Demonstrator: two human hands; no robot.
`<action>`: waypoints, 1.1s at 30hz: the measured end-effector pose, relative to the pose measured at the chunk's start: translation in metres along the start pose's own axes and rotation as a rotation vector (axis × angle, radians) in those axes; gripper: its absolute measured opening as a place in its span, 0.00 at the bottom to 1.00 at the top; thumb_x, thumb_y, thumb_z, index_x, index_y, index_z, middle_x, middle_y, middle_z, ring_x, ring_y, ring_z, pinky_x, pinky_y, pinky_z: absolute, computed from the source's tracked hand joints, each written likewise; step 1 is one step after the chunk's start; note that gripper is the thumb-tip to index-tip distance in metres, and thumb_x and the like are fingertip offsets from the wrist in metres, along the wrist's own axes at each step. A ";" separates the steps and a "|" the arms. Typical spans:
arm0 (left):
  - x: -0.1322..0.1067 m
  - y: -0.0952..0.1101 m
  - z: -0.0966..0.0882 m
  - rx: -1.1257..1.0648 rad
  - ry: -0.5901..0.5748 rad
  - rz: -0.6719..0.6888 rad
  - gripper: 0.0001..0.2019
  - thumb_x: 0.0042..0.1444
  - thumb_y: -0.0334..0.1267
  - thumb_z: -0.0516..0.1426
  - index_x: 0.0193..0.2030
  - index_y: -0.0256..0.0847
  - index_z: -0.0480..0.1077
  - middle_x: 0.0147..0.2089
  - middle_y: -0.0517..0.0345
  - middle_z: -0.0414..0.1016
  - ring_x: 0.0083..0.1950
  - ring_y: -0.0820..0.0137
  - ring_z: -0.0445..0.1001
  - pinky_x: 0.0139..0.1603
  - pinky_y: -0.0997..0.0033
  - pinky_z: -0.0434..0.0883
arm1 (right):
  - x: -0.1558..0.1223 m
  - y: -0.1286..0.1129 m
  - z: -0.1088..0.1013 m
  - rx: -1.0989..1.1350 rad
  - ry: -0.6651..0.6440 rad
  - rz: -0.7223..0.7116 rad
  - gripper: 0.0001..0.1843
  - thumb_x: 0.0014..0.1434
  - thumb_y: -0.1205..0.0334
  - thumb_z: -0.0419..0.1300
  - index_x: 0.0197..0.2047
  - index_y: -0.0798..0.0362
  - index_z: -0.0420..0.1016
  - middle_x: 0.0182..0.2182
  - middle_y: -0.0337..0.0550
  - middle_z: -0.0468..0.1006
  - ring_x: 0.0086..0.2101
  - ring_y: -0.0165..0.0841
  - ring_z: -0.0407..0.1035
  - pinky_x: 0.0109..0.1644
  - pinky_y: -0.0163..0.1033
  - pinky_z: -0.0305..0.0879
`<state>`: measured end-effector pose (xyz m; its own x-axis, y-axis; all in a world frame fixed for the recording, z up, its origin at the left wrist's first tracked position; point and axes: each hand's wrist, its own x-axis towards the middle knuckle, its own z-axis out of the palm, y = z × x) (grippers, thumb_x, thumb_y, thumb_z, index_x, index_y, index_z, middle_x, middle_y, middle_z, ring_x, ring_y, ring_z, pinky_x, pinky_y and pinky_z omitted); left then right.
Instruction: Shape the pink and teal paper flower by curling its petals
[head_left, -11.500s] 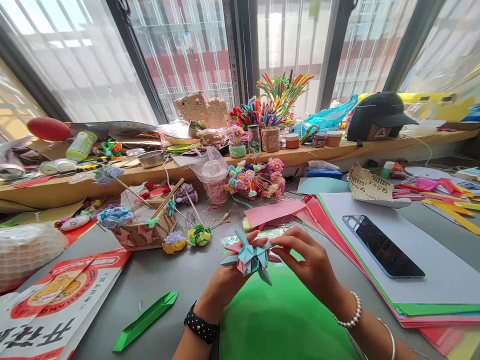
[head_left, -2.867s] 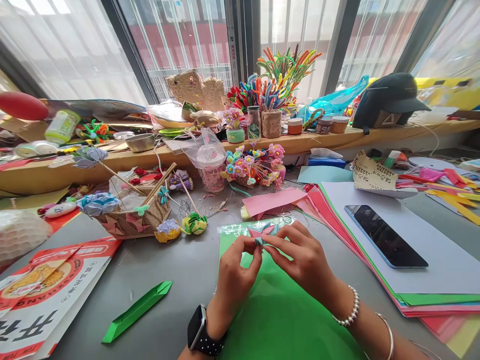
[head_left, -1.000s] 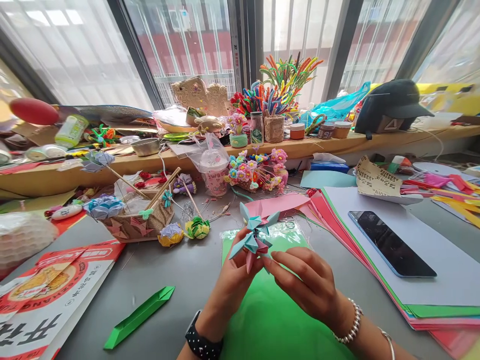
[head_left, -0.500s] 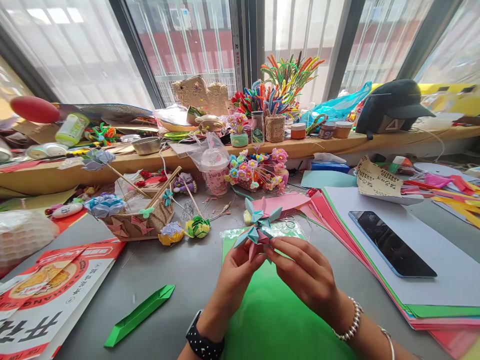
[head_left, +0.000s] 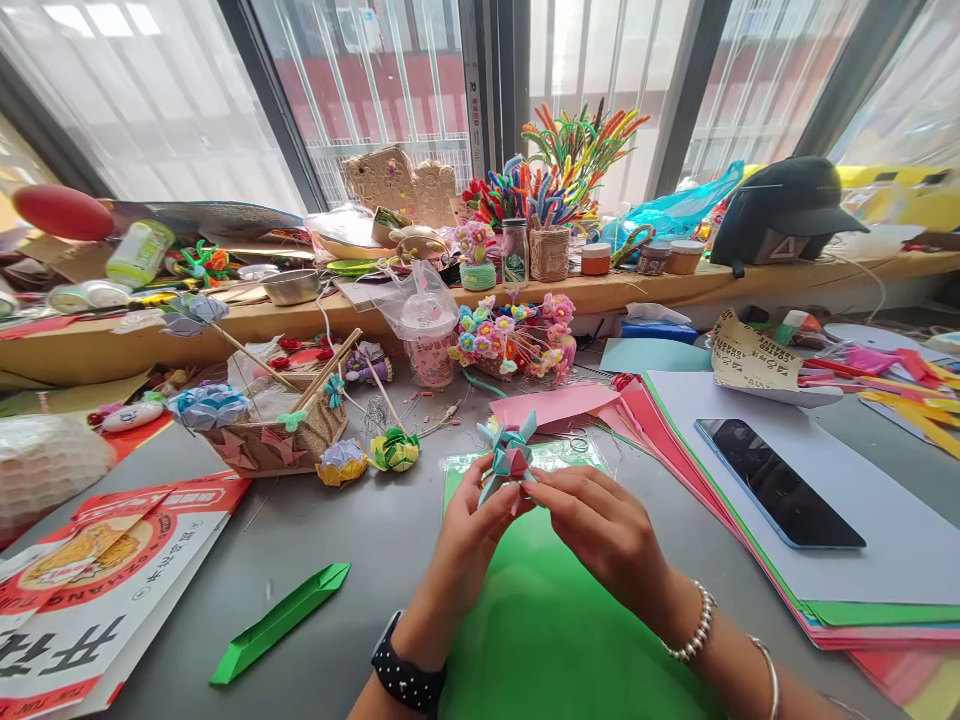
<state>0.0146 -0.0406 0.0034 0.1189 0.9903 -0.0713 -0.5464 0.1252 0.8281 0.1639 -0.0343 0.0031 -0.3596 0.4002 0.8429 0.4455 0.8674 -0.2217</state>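
Observation:
Between my two hands is a folded paper origami piece (head_left: 511, 455) in light blue and pink, with pointed tips sticking out. My left hand (head_left: 474, 530) pinches it from the left, thumb in front. From the right, my right hand (head_left: 604, 530) grips its lower edge with thumb and fingertips. The fingers hide its underside. Below the hands lies a shiny green mat (head_left: 555, 620). A folded green paper strip (head_left: 281, 622) rests on the grey table, left of my left hand.
Stacked coloured paper with a phone (head_left: 780, 482) on top lies at right. A printed paper bag (head_left: 97, 590) is at left. Behind it stands a cardboard basket (head_left: 277, 440) with paper flowers. A pink cup (head_left: 430, 340) and a wooden ledge (head_left: 360, 318) with craft supplies are farther back.
The origami piece has been turned in my hands, so its tips point differently and a pink face shows in front. Both hands keep hold of it.

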 end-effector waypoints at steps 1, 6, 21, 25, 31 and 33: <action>0.001 0.000 0.000 0.006 0.002 0.004 0.15 0.47 0.34 0.61 0.43 0.39 0.66 0.42 0.55 0.75 0.42 0.69 0.72 0.48 0.66 0.68 | 0.000 0.001 0.000 0.008 -0.003 0.005 0.19 0.55 0.78 0.51 0.48 0.53 0.69 0.35 0.47 0.77 0.36 0.35 0.70 0.38 0.42 0.70; 0.005 -0.004 -0.004 0.165 0.060 0.079 0.26 0.46 0.40 0.61 0.51 0.40 0.57 0.48 0.51 0.69 0.45 0.66 0.72 0.48 0.63 0.68 | 0.000 0.004 0.002 0.085 0.031 0.196 0.17 0.55 0.76 0.52 0.45 0.51 0.71 0.33 0.44 0.77 0.34 0.33 0.70 0.36 0.39 0.69; -0.005 0.005 -0.012 1.269 0.173 0.999 0.11 0.49 0.37 0.59 0.41 0.49 0.69 0.48 0.56 0.62 0.50 0.63 0.61 0.48 0.59 0.63 | 0.008 -0.007 -0.003 0.336 -0.055 0.485 0.13 0.53 0.74 0.53 0.39 0.52 0.73 0.35 0.42 0.74 0.38 0.32 0.68 0.40 0.38 0.66; -0.006 0.005 -0.009 1.354 0.089 1.017 0.07 0.51 0.33 0.58 0.36 0.48 0.71 0.49 0.57 0.63 0.50 0.63 0.61 0.52 0.59 0.59 | 0.009 -0.009 -0.005 0.360 -0.052 0.531 0.12 0.52 0.74 0.53 0.37 0.52 0.73 0.32 0.42 0.72 0.32 0.31 0.67 0.33 0.35 0.66; -0.002 0.003 -0.012 1.337 0.052 0.920 0.06 0.53 0.34 0.55 0.36 0.48 0.72 0.50 0.57 0.65 0.51 0.63 0.62 0.51 0.59 0.60 | 0.011 -0.008 -0.006 0.360 -0.070 0.581 0.11 0.53 0.71 0.53 0.36 0.53 0.75 0.30 0.42 0.72 0.29 0.30 0.67 0.30 0.35 0.66; -0.001 0.003 -0.013 1.324 0.041 0.890 0.07 0.54 0.33 0.54 0.36 0.48 0.72 0.50 0.57 0.65 0.51 0.63 0.62 0.51 0.60 0.61 | 0.011 -0.007 -0.006 0.362 -0.074 0.588 0.11 0.54 0.71 0.53 0.37 0.53 0.75 0.30 0.42 0.72 0.29 0.30 0.67 0.29 0.34 0.66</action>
<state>0.0021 -0.0402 -0.0013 0.1364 0.7198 0.6807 0.6493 -0.5839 0.4874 0.1618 -0.0375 0.0162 -0.2034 0.8417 0.5001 0.2867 0.5396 -0.7916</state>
